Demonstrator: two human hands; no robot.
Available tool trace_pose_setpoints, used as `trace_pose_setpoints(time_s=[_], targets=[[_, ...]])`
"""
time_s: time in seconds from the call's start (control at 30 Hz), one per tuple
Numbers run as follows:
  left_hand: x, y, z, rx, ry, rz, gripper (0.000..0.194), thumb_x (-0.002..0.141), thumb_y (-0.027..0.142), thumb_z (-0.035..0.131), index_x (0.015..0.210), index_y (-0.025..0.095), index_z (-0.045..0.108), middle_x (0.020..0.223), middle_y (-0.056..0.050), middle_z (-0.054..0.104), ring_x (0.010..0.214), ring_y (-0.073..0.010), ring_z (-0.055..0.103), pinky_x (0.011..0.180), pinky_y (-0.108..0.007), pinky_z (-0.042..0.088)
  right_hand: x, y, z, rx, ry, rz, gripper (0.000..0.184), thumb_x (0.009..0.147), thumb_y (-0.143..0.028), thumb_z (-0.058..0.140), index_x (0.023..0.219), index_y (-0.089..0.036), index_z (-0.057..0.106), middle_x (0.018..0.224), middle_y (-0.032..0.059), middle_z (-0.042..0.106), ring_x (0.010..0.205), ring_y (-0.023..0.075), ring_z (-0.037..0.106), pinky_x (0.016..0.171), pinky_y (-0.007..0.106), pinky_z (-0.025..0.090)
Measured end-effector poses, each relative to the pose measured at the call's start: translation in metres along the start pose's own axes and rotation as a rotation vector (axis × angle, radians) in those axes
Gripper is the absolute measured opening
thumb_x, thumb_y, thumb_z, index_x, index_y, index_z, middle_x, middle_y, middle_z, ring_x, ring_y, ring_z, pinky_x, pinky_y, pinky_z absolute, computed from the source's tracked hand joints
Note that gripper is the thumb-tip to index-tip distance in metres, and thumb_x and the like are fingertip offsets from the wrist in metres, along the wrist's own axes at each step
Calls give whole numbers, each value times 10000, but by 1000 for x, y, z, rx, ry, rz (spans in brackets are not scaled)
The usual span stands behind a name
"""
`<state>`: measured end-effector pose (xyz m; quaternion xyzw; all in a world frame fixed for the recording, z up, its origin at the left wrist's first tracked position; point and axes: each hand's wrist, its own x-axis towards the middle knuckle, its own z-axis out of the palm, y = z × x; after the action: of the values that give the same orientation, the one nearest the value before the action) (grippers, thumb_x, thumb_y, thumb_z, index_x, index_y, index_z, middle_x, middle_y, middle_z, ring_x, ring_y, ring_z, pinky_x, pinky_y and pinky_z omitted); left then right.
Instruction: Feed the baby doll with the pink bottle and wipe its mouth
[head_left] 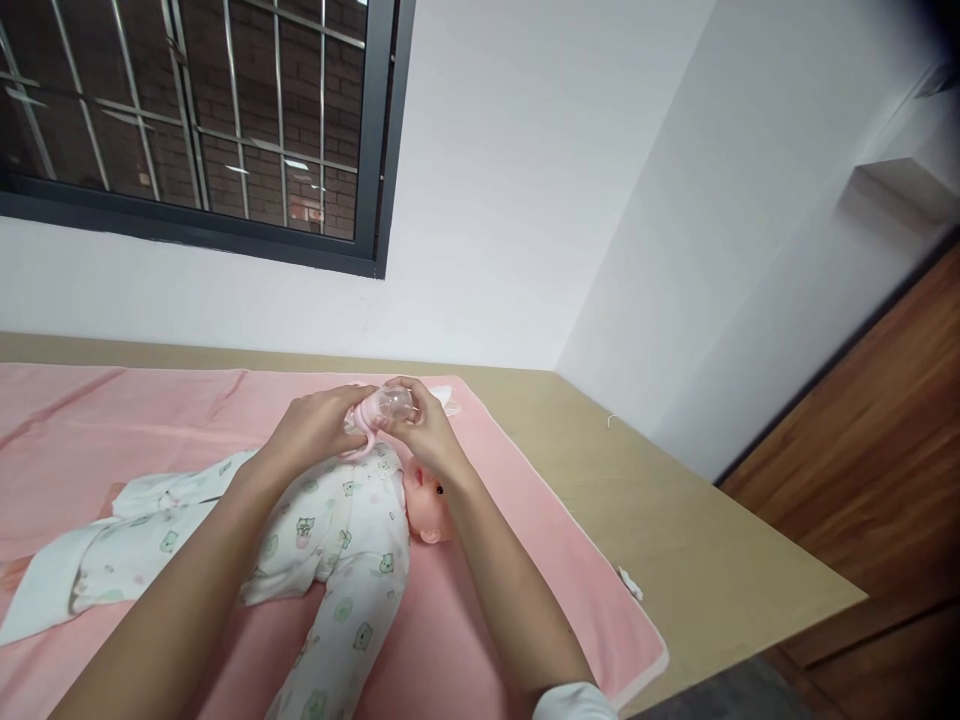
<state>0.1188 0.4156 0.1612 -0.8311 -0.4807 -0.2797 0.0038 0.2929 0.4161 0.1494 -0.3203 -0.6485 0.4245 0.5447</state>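
Note:
A baby bottle (pixel 369 410) with a pink collar and handle is held above the doll's chest, lying nearly sideways. My left hand (pixel 319 425) is closed around its left end. At the other end, my right hand (pixel 427 425) grips the clear dome-shaped cap (pixel 396 402) with thumb and fingers. Whether the cap is still seated on the bottle I cannot tell. Below my hands a baby doll (pixel 337 530) in white printed clothes lies on its back, its head (pixel 426 505) partly hidden by my right forearm.
A pink blanket (pixel 465 640) lies under the doll on a wooden table (pixel 600 480). Something white (pixel 442 395) rests behind my right hand, and a small white item (pixel 630 583) sits at the blanket's right edge. A white wall (pixel 510 200) and a barred window stand behind.

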Motion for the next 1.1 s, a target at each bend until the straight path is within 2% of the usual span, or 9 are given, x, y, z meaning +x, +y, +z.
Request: trace_pose_setpoints(time_s=[0.23, 0.43, 0.53, 0.6, 0.7, 0.8, 0.93, 1.03, 1.1], targets=[[0, -6, 1, 2, -4, 23, 586, 691, 236, 568, 1267, 342, 588, 1197, 45, 676, 816, -215, 674, 636, -269, 427, -2, -4, -5, 27, -32, 30, 501, 571, -319, 811, 1005, -217, 584, 1007, 23, 621, 893, 173, 599, 814, 313, 511], [1, -7, 2, -28, 2, 8, 613, 691, 254, 567, 1299, 335, 572, 1164, 31, 691, 938, -248, 663, 671, -273, 436, -1, -4, -3, 34, -27, 5, 517, 604, -338, 795, 1057, -233, 570, 1122, 34, 605, 948, 176, 606, 862, 323, 507], [2, -12, 1, -66, 15, -23, 626, 673, 250, 569, 1296, 316, 570, 1216, 20, 669, 1024, -256, 642, 743, -279, 452, 1, -8, -6, 20, 33, -33, 544, 606, -358, 795, 1078, -240, 553, 1113, 30, 604, 974, 177, 600, 893, 330, 499], [2, -21, 0, -98, 45, -68, 592, 668, 267, 575, 1259, 299, 588, 1240, 16, 656, 1054, -257, 631, 792, -284, 456, 3, -12, -16, -14, 110, -67, 546, 628, -362, 776, 1108, -247, 544, 1088, 25, 610, 979, 175, 596, 902, 332, 494], [1, -41, -4, -139, 81, -185, 508, 682, 308, 573, 1188, 272, 590, 1126, -1, 694, 1005, -266, 636, 757, -294, 459, 8, -12, -46, -94, 215, -93, 579, 659, -342, 736, 1192, -254, 529, 1128, 33, 599, 1024, 180, 585, 923, 336, 482], [0, -64, -6, -135, 88, -328, 476, 697, 369, 587, 1159, 258, 548, 1060, -36, 693, 952, -289, 630, 694, -310, 447, 14, 10, -88, -284, 349, -45, 663, 670, -315, 696, 1292, -241, 479, 1235, 69, 555, 1098, 210, 560, 957, 367, 466], [-5, -89, -3, -100, 63, -435, 475, 743, 482, 577, 1142, 238, 496, 1090, -86, 664, 945, -306, 611, 700, -339, 442, 12, 70, -138, -633, 529, 167, 646, 693, -257, 619, 1312, -177, 451, 1268, 140, 542, 1132, 261, 552, 999, 431, 432], [-12, -100, -1, -97, 18, -463, 448, 778, 459, 542, 1146, 210, 483, 1024, -78, 664, 926, -299, 614, 704, -333, 446, 1, 112, -157, -771, 566, 300, 610, 706, -240, 585, 1297, -151, 464, 1255, 163, 537, 1167, 281, 533, 985, 420, 437], [-17, -105, 0, -99, -3, -494, 446, 790, 449, 530, 1157, 201, 475, 991, -60, 658, 920, -295, 621, 704, -323, 450, -6, 132, -163, -851, 575, 356, 600, 727, -226, 547, 1315, -147, 458, 1266, 169, 524, 1142, 281, 550, 958, 407, 450]])
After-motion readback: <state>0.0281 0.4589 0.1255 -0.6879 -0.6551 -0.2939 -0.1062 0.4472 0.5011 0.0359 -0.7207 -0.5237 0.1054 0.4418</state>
